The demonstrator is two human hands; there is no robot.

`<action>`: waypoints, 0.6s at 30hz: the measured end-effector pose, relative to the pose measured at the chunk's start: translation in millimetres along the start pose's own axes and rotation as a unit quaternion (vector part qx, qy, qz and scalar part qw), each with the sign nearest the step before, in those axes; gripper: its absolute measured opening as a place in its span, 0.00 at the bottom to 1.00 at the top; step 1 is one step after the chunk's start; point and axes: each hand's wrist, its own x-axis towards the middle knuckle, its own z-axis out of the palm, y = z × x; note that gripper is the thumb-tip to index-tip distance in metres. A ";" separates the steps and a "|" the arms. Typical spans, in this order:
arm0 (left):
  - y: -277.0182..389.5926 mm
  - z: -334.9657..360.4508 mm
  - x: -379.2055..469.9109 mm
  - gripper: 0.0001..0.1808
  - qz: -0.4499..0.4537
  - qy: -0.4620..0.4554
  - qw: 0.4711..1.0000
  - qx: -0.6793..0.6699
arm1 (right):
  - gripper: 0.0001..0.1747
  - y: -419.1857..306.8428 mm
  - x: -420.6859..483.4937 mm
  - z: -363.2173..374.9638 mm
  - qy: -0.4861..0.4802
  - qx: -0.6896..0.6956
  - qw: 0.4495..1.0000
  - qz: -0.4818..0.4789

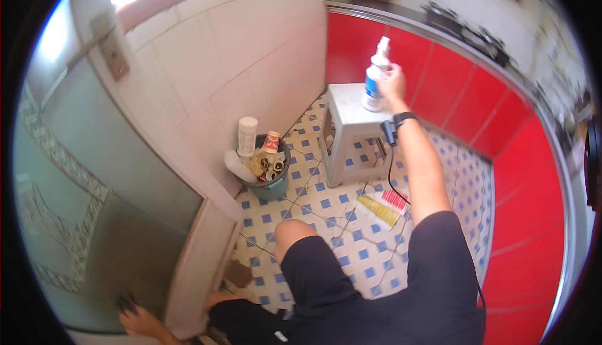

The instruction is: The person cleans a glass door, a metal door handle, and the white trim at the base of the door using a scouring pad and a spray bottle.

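Note:
A white plastic spray bottle [372, 84] with a blue label stands upright near the back of a light grey plastic stool [355, 110]. My right hand [392, 82] is closed around the bottle's upper part from the right, and a dark band with a cabled device sits on that wrist. At the lower left, my left hand [137, 319] is against the lower part of a frosted glass door [136, 237]. Something dark shows at its fingertips; whether the hand holds it I cannot tell.
A full waste bin [270, 190] stands by the tiled wall, left of the stool. Plastic packets [380, 211] lie on the patterned floor. Red cabinets [442, 82] curve along the right, with a gas stove [463, 30] on the counter.

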 end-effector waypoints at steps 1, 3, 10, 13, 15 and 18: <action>-2.7 16.1 3.9 0.22 0.033 -0.018 0.999 0.023 | 0.30 8.5 26.3 -6.4 0.014 -0.012 0.999 0.035; -41.8 -1.3 8.6 0.21 0.076 0.049 0.996 -0.005 | 0.47 -42.1 44.9 6.3 0.006 -0.143 0.989 0.031; 21.4 -14.0 22.8 0.16 0.067 -0.014 0.997 0.031 | 0.64 68.4 166.7 18.3 -0.025 -0.029 0.997 -0.068; 8.5 -42.2 28.2 0.14 0.062 -0.013 0.997 0.050 | 0.60 49.7 138.7 45.4 -0.099 0.106 0.989 0.028; 3.5 -57.5 23.7 0.13 0.039 -0.014 0.998 0.052 | 0.58 33.2 112.7 53.4 -0.087 0.093 0.991 0.047; 22.8 -81.1 26.1 0.11 0.021 -0.007 1.000 0.012 | 0.51 19.0 96.6 44.6 -0.052 -0.065 0.997 0.005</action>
